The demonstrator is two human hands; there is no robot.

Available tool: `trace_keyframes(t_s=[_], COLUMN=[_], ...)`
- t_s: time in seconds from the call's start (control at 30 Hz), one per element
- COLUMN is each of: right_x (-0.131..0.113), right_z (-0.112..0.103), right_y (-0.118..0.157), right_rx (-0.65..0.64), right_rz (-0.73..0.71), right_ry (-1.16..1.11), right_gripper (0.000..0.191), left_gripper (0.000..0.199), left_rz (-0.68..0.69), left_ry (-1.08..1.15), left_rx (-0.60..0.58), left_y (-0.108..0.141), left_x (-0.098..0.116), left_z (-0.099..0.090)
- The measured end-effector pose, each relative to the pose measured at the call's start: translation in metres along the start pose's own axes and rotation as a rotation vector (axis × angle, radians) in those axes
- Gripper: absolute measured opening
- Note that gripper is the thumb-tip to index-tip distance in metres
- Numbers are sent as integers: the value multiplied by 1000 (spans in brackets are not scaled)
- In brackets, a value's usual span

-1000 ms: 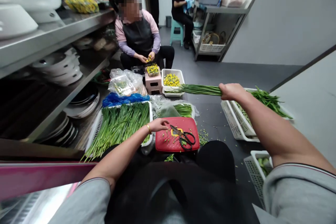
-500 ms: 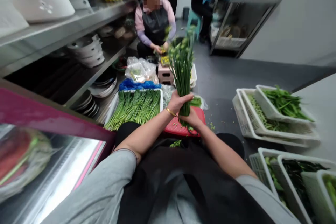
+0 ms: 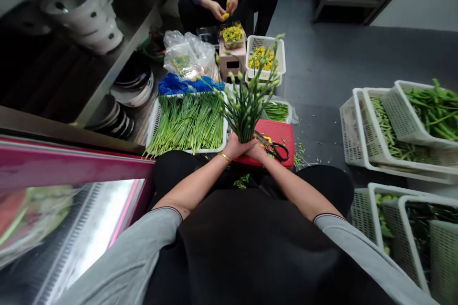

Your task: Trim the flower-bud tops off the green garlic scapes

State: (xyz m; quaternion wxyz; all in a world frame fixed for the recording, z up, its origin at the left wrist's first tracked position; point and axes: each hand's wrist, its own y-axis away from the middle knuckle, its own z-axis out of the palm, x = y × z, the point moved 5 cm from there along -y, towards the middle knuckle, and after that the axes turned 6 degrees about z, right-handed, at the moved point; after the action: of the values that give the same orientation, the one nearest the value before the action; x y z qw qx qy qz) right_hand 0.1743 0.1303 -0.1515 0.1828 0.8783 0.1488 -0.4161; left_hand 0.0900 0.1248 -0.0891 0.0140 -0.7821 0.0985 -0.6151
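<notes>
A bunch of green flower-bud stems (image 3: 246, 113), which look like flowering chives, stands upright between my hands with the buds at the top. My left hand (image 3: 236, 146), with a gold bracelet at the wrist, is wrapped round the bunch. My right hand (image 3: 256, 151) closes on its lower part from the other side; the stem ends are hidden. Just beyond the right hand, black-handled scissors (image 3: 277, 149) lie on a red board or stool top (image 3: 286, 133). Left of the hands, a white basket (image 3: 225, 126) holds many long cut stems (image 3: 189, 124).
Opposite me a person's hands (image 3: 223, 8) handle yellow flowers above a pink stool (image 3: 232, 64). A white basket of yellow flowers (image 3: 262, 58) stands beside it. Vegetable baskets (image 3: 352, 128) line the right side. A shelf with bowls (image 3: 82, 19) runs along the left.
The view has tilted downward. The bunch has come down lower and closer to me, its buds now spread apart. The scissors have come into view on the red surface.
</notes>
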Motion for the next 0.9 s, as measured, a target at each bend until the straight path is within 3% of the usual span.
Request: trace_keyframes(t_s=[0.13,0.23,0.3,0.43,0.5,0.6,0.73,0.8,0.9], right_x=[-1,-3,5,44,59,65,62,59,57], right_z=[3,-22,-48,-88,-87,-73,-69,-76,-94], right_y=[-5,0,13,57,76,84,77,80,104], right_rx=[-49,-102,-98,-44,-65,-90,-110,-123,-112], right_rz=[35,32,72,382,502,575,628,624,591], right_ry=[74,146,215,461,540,559,460,374,221], right_gripper=[32,48,60,49,47,47,41,30,16], left_gripper=[23,26,29,29,22,14,15,16,15], left_rz=[-66,-133,-151,-189,-213,-298,-548,-640,-644], left_ry=[43,132,227,300,212,-39,-375,-517,-712], left_rx=[-20,-7,-11,-68,-122,-292,-462,-459,-431], left_y=[-5,-15,-23,-44,-55,-63,-52,-44,-36], left_x=[-6,0,12,50,66,74,61,52,40], left_z=[4,-4,-18,-63,-85,-101,-101,-98,-85])
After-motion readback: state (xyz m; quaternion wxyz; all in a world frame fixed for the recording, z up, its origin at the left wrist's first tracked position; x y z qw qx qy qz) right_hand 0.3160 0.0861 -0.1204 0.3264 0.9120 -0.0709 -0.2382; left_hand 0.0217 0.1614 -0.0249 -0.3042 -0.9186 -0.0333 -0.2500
